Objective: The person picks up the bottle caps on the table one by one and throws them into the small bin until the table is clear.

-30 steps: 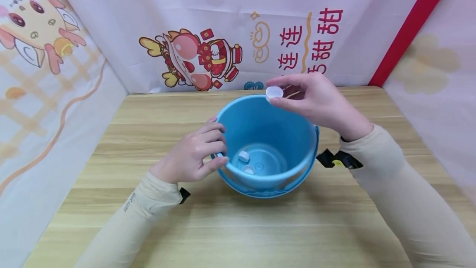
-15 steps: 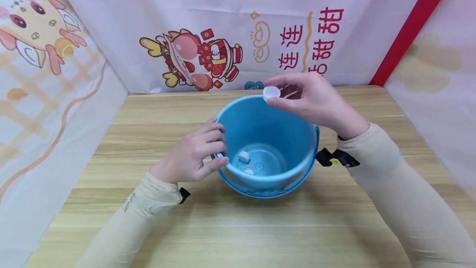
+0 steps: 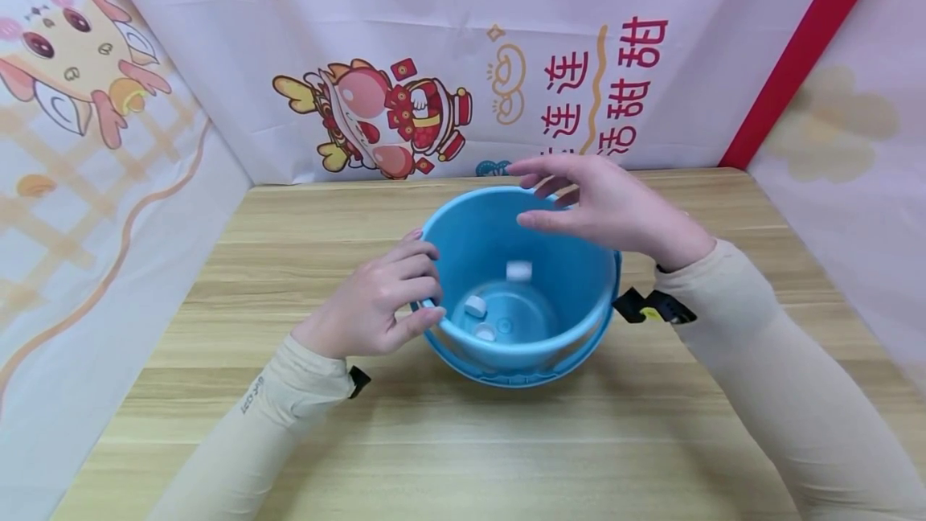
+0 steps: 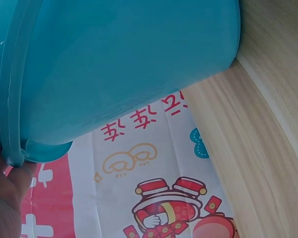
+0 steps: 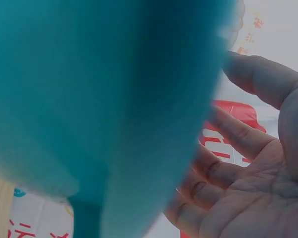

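A blue bucket [image 3: 506, 219] stands on the table with its mouth up. My left hand [image 3: 379, 296] grips the bucket's left rim, fingers curled over the edge and thumb on the near side; in the left wrist view its fingers [image 4: 15, 181] meet the rim. Above the far right part of the mouth, my right hand [image 3: 600, 203] hangs with fingers spread and nothing held. Below it, a blurred white bottle cap [image 3: 518, 270] is inside the bucket, in mid-fall or near the bottom, I cannot tell. Two more white caps, one tilted [image 3: 475, 306] and one flat [image 3: 485, 332], lie on the bucket's floor.
The bucket's handle [image 3: 521, 379] hangs down along its near side. A wood-grain table [image 3: 463, 449] lies beneath. Printed cloth [image 3: 434, 6] with cartoon figures and red characters walls off the back and both sides.
My right hand has let go of a white cap, which has dropped from the rim's height into the bucket. Its fingers have spread apart. The left hand stays on the rim.
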The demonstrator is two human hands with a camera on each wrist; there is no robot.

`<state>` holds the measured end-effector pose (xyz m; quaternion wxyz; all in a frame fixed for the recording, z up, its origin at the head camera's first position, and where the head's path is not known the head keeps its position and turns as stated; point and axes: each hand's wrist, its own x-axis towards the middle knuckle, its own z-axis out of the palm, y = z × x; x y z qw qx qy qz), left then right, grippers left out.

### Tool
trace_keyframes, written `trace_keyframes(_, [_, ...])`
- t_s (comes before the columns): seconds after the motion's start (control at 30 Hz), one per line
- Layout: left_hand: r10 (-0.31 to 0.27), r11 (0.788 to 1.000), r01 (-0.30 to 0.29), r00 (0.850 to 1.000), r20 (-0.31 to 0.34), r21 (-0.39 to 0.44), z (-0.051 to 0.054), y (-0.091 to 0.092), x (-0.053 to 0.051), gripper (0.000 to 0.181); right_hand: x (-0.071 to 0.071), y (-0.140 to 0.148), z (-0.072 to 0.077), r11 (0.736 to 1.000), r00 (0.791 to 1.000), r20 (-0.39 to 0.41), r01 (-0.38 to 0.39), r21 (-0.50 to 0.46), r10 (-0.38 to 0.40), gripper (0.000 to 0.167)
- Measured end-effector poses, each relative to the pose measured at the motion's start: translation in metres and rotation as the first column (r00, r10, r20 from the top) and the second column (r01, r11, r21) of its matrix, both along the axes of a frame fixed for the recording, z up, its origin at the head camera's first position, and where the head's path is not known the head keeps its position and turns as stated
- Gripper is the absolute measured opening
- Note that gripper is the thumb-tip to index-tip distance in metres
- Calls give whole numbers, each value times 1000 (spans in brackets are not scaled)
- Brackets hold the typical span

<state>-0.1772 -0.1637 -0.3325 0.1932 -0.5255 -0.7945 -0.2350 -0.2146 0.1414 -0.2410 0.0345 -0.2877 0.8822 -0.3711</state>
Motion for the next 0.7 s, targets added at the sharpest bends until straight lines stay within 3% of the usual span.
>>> trace_keyframes(0.4, [11, 1000, -11, 1000, -5, -9, 0, 0, 1, 49, 5, 14, 4, 999, 998, -29, 48, -17, -48, 46])
trace_keyframes(0.7, [4, 1000, -4, 1000, -13, -1, 0, 1, 1, 48, 17, 51, 3, 988, 981, -122, 152, -12, -153, 40])
